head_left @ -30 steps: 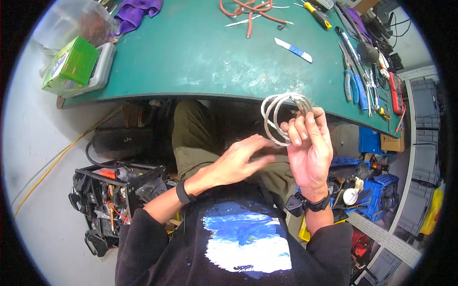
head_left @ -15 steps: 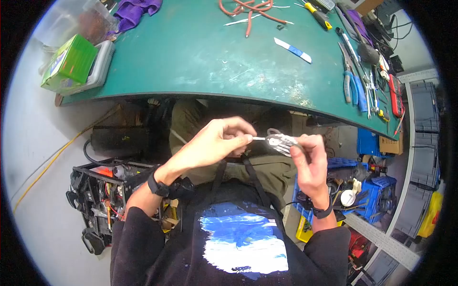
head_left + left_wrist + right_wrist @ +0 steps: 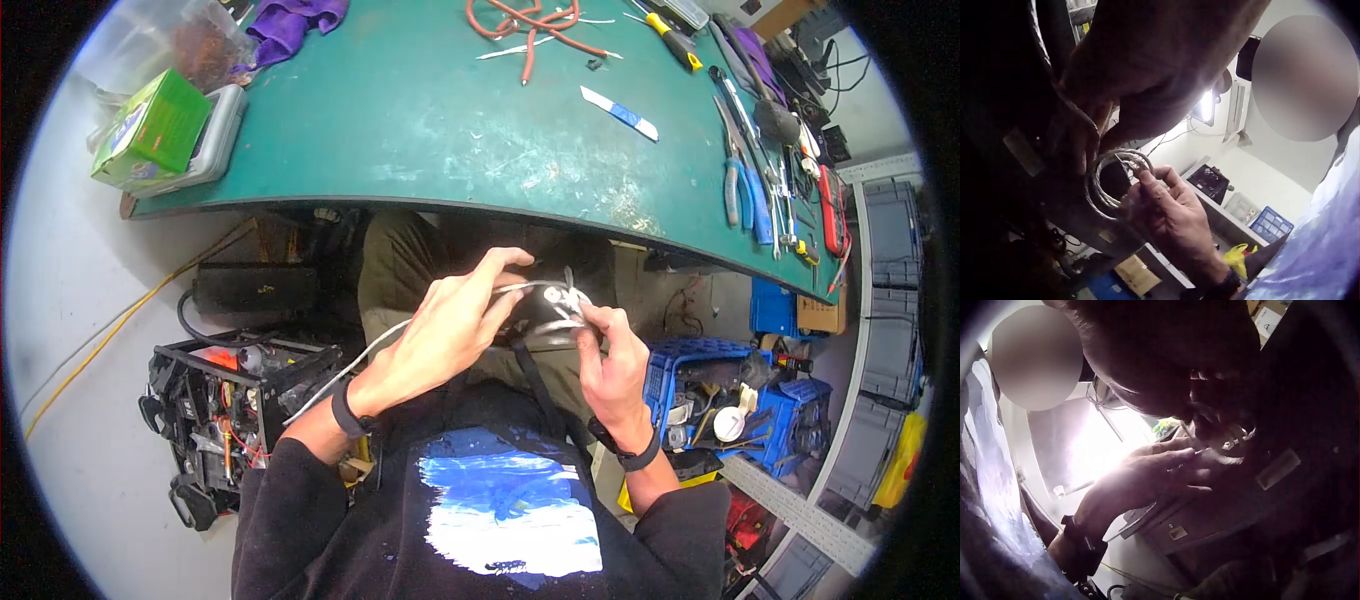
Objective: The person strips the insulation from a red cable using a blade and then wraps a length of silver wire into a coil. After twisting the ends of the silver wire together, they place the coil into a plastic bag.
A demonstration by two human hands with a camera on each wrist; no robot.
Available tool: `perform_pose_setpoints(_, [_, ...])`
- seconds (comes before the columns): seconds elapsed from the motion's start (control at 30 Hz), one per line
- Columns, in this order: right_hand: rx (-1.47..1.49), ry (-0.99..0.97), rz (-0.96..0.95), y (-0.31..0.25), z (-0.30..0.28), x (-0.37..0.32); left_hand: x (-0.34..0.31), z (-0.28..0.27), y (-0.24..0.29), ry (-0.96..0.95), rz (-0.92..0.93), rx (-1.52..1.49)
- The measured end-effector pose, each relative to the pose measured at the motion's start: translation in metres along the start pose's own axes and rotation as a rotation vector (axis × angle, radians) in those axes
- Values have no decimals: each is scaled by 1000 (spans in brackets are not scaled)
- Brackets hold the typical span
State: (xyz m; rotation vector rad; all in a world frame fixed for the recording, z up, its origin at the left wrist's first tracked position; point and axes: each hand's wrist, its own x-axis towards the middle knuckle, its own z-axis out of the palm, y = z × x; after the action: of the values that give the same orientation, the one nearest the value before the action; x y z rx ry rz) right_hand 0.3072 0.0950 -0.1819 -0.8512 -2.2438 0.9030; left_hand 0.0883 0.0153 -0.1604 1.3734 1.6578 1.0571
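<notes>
A coil of silvery twisted wire (image 3: 1089,187) is pinched between the thumb and fingers of my right hand (image 3: 615,365), in front of the table edge. In the head view the coil (image 3: 555,297) is partly blurred. My left hand (image 3: 445,325), just left of it, has a length of the same wire running between its thumb and fingers. From there the loose wire (image 3: 345,372) trails back along the left wrist. The right wrist view shows the left hand (image 3: 1141,478) with its fingers reaching toward the coil, which is mostly in shadow.
On the green table (image 3: 400,130) lie reddish-brown cables (image 3: 545,25), a blue-and-white knife (image 3: 620,112), a screwdriver (image 3: 675,42), pliers (image 3: 738,190) and a red meter (image 3: 832,210). A green box (image 3: 150,135) stands left. Below are a black tool bag (image 3: 225,410) and a blue crate (image 3: 665,375).
My right hand has lowered the coil from the table edge and moved left. My left hand came to the coil and took the wire; a loose length now trails along the left wrist.
</notes>
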Motion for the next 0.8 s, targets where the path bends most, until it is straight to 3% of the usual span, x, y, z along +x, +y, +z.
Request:
perform_pose_setpoints(0.07, [-36,22,58,-4,-5,4,-5,-1,-10,-18,-33,-79])
perform_pose_setpoints(0.13, [255,-12,257,2,-8,6,-5,-7,-20,-35,-13,-55])
perform_pose_setpoints(0.27, [412,-50,314,-2,-8,11,-4,-6,-19,-86,-129,-108])
perform_pose_setpoints(0.4, [584,-151,347,-8,-4,14,0,-10,-4,-93,-76,-40])
perform_pose_setpoints(0.47, [603,-237,415,-11,-10,17,7,-11,-18,-156,49,33])
perform_pose_setpoints(0.57, [885,-284,489,-4,-10,17,16,-19,-20,-233,104,-28])
perform_pose_setpoints(0.73, [858,-276,489,-6,-20,23,23,-17,-7,-269,86,41])
perform_pose_setpoints(0.8, [744,-173,431,-11,-17,22,22,-12,-9,-180,130,23])
